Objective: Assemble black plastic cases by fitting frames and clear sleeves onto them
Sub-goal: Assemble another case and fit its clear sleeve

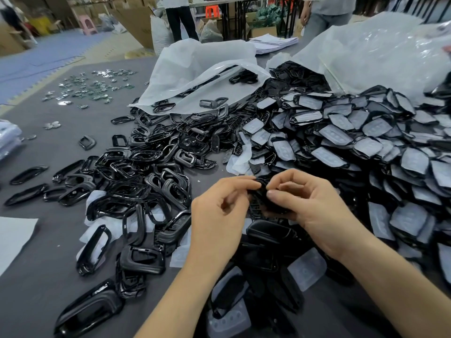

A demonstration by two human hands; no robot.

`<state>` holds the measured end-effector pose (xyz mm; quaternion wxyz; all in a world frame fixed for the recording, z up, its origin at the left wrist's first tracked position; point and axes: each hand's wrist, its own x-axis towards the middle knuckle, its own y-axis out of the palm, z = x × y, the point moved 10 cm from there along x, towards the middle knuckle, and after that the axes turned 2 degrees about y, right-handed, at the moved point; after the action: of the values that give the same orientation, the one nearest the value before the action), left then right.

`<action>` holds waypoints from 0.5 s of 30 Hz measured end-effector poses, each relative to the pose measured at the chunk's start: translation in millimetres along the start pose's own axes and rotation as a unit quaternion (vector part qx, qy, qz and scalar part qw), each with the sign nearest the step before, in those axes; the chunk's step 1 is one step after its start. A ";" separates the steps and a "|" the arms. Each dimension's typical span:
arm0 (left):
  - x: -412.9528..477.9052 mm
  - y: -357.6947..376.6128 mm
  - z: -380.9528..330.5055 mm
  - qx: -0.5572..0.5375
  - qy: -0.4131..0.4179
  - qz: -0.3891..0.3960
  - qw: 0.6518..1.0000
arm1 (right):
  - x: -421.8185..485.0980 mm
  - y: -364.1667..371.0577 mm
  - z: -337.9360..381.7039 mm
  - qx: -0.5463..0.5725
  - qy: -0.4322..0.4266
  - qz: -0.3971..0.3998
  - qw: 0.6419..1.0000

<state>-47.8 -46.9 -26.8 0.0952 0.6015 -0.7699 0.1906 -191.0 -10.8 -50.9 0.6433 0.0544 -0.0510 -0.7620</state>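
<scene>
Pinching the black case from both sides, my left hand nips its far end between thumb and forefinger, while my right hand curls round it with the thumb pressed on top. The case sits squarely between the two hands. As far as I can judge, its long axis runs away from me, though the fingers hide much of it. The heap of loose frames lies out beyond my left hand, well apart from the right, so I'd expect the left to fetch one. A clear sleeve lies near the right wrist. The pile of sleeved cases spreads beyond my right hand.
</scene>
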 end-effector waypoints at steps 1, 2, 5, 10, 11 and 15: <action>-0.9 2.3 2.3 -0.023 -0.016 0.004 1.000 | -0.2 -1.1 0.8 -0.014 -0.010 -0.008 1.000; -1.8 5.4 4.2 -0.049 -0.032 0.012 0.998 | -0.2 -2.5 1.6 -0.019 -0.019 -0.016 1.000; -2.9 15.2 8.6 -0.100 -0.064 0.044 0.992 | -0.2 -7.2 4.0 -0.031 -0.033 -0.035 0.998; -0.7 14.1 13.9 -0.113 -0.085 0.043 0.989 | 0.8 -8.1 -0.3 0.002 -0.018 -0.031 0.999; -0.1 12.8 13.7 -0.108 -0.084 0.040 0.990 | 1.1 -7.3 -1.4 0.015 -0.012 -0.027 0.999; 0.8 9.9 14.1 -0.098 -0.083 0.033 0.991 | 2.2 -5.5 -4.3 0.037 0.000 -0.020 0.999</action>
<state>-56.4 -51.4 -41.1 0.0834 0.5775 -0.8094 0.0664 -196.1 -12.0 -56.0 0.6253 0.0792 -0.0775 -0.7725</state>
